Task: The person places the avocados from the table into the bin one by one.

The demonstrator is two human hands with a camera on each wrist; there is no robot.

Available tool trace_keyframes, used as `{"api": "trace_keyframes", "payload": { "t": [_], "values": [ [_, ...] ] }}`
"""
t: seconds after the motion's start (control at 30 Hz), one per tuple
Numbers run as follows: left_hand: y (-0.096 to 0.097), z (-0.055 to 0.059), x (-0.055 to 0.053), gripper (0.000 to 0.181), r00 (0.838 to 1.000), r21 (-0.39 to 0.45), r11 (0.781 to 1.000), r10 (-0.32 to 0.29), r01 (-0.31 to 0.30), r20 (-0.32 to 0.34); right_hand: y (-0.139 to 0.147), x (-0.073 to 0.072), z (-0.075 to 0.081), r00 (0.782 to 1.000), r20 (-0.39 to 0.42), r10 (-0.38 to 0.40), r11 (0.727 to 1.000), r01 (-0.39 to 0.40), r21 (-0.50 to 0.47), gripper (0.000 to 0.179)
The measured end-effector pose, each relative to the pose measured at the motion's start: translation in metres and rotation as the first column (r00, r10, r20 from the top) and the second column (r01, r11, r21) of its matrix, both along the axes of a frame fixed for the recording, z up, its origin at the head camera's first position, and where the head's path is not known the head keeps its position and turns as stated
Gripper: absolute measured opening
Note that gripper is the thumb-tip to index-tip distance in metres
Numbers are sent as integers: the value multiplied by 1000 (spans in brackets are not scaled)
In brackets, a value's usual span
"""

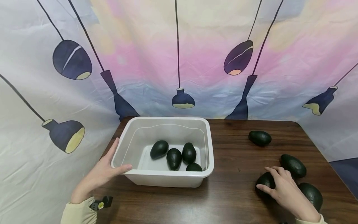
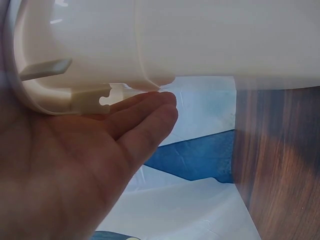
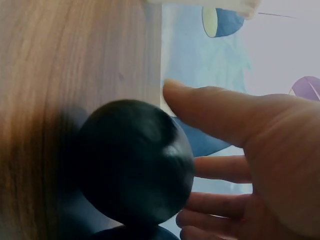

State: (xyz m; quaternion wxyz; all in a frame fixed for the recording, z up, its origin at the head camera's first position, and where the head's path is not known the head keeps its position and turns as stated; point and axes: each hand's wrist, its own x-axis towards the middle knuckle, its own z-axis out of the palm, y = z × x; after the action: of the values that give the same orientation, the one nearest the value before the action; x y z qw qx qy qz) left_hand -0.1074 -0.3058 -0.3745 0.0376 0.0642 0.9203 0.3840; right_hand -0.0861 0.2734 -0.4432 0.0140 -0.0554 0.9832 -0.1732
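Right of the bin [image 1: 170,173], head view: right hand [image 1: 288,191] spread over one avocado [image 1: 261,179], not gripping; bumped neighbours [image 1: 311,196] might roll off lol.
Bin, left wrist view: left hand [image 2: 85,160] straight-fingered along its outside; pushing could slide it.
Avocado, right wrist view: under loose fingers, thumb clear bin-side; sloppy pinch, smooth skin, it slips.

Pale yellow sleeve [image 1: 79,214] ends behind left hand [image 1: 102,172]; black wrist device [image 1: 107,201] beside it bears small yellow mark [image 1: 101,205]. Matching sleeve edge [image 1: 311,220] behind right hand [image 1: 289,193].
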Motion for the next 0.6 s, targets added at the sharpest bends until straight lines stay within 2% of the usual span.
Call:
{"api": "trace_keyframes", "payload": {
  "t": [0.13, 0.33, 0.6],
  "values": [
    [1, 2, 0, 104, 1000, -5, 1000, 7, -7, -7, -3, 1, -3, 1000, 14, 11, 1000, -11, 5, 85],
    [1, 3, 0, 105, 1000, -8, 1000, 10, -10, -9, -6, 3, -8, 999, 33, 25, 1000, -25, 2, 94],
    [0, 0, 0, 102, 1000, -6, 1000, 0, 0, 1, -6, 1, -9, 999, 37, 18, 1000, -18, 3, 85]
  ]
}}
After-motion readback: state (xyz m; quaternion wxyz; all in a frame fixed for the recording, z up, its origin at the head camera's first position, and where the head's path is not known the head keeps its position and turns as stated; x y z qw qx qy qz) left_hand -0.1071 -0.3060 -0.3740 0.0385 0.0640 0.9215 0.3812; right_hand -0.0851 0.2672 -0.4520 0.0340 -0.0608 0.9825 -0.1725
